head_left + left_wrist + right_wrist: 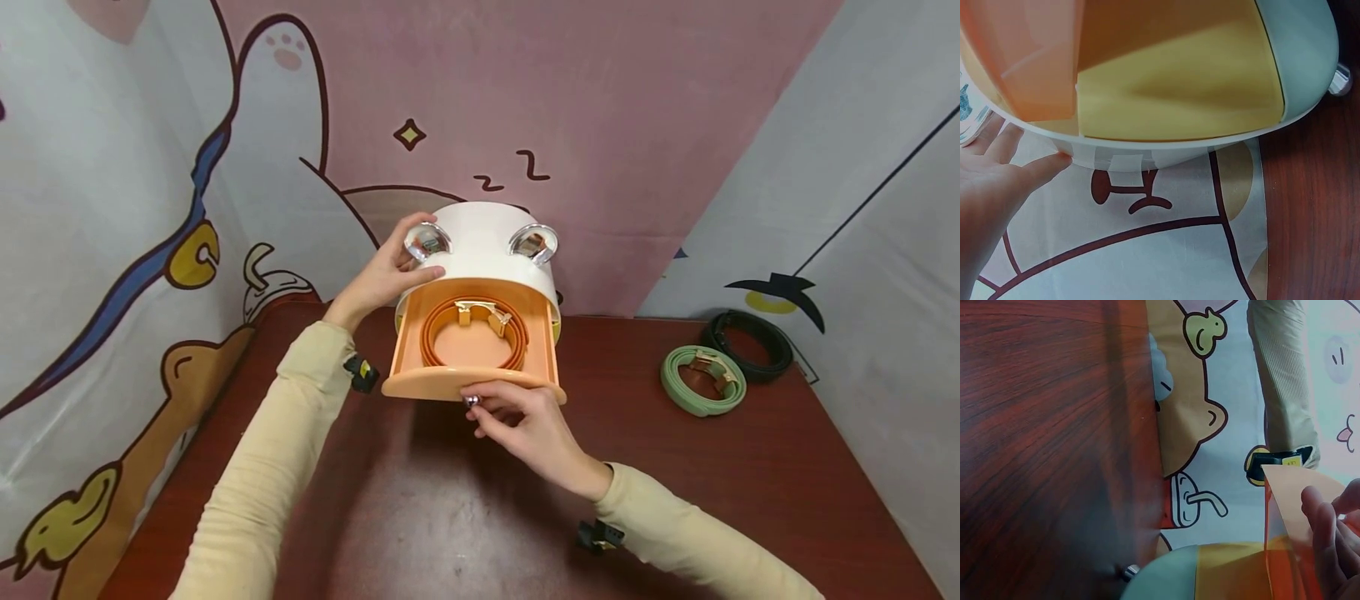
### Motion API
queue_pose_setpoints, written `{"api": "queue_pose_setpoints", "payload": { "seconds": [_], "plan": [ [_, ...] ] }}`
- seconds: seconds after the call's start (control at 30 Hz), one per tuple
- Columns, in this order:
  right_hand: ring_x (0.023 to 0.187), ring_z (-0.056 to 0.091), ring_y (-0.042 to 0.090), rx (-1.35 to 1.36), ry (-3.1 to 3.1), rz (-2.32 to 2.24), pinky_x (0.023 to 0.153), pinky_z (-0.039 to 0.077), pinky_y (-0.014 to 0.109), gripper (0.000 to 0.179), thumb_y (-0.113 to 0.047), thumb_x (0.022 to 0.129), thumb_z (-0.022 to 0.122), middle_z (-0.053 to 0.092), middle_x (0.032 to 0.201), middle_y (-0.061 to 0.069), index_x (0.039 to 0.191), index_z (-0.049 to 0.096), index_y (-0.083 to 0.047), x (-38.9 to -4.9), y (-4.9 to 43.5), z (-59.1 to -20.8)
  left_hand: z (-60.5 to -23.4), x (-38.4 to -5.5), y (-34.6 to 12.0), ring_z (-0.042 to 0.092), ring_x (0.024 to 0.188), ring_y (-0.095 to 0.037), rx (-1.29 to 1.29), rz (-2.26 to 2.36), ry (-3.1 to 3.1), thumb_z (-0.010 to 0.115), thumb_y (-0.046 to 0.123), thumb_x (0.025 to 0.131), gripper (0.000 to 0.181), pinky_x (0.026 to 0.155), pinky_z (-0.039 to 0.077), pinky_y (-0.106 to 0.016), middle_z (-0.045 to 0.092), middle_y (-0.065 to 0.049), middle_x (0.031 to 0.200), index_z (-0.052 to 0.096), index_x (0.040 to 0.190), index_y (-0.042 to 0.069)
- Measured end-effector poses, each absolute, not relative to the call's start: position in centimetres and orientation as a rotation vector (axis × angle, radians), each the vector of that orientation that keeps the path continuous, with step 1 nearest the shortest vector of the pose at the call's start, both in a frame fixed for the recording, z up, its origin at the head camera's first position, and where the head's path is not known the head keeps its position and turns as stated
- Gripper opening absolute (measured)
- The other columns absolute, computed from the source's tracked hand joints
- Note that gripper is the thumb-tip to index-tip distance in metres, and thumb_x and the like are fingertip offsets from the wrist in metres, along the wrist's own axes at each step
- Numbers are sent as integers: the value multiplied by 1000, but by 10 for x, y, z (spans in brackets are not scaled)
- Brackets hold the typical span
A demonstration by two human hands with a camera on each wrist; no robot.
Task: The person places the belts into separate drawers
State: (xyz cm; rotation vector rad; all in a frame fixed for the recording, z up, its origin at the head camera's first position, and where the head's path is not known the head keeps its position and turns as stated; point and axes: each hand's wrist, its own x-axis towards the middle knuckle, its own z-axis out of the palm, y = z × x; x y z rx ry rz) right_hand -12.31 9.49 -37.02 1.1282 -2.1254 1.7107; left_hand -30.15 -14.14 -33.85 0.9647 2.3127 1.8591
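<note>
A white rounded drawer box (pixel 480 242) with two silver eye-like domes stands at the back of the table. My left hand (pixel 386 271) rests on its upper left side, fingers spread around the left dome (pixel 429 240); the left wrist view shows the thumb (pixel 1050 167) against the white wall. The light orange drawer (pixel 411 350) is pulled out, with a coiled orange belt (pixel 431 337) with gold-coloured buckle parts inside. My right hand (pixel 528 425) pinches the small silver knob (pixel 472 401) on the drawer front. In the right wrist view the fingers hide the knob.
On the right of the dark red table (pixel 637 467) lie a coiled green belt (pixel 678 387) and a coiled black belt (pixel 780 354), touching each other. A cartoon-printed cloth (pixel 600 125) hangs behind and on both sides.
</note>
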Motion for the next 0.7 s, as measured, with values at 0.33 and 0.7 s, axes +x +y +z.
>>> {"api": "queue_pose_setpoints", "payload": {
  "seconds": [0.33,0.7],
  "plan": [
    [58,66,25,1078,-2135,1731,55,54,29,24,22,79,64,68,80,20,101,66,12,-119,90,-361,-322,-285,-137,51,78,-14,946,1852,2303,63,-7,89,68,68,41,-25,45,-24,123,24,145,5],
    [58,65,26,1061,-2128,1725,55,54,30,23,22,79,65,67,79,21,101,66,14,-127,88,-360,-317,-281,-137,42,66,-12,937,1850,2303,63,-6,90,68,61,35,-25,47,-24,116,24,145,5]
  ]
}}
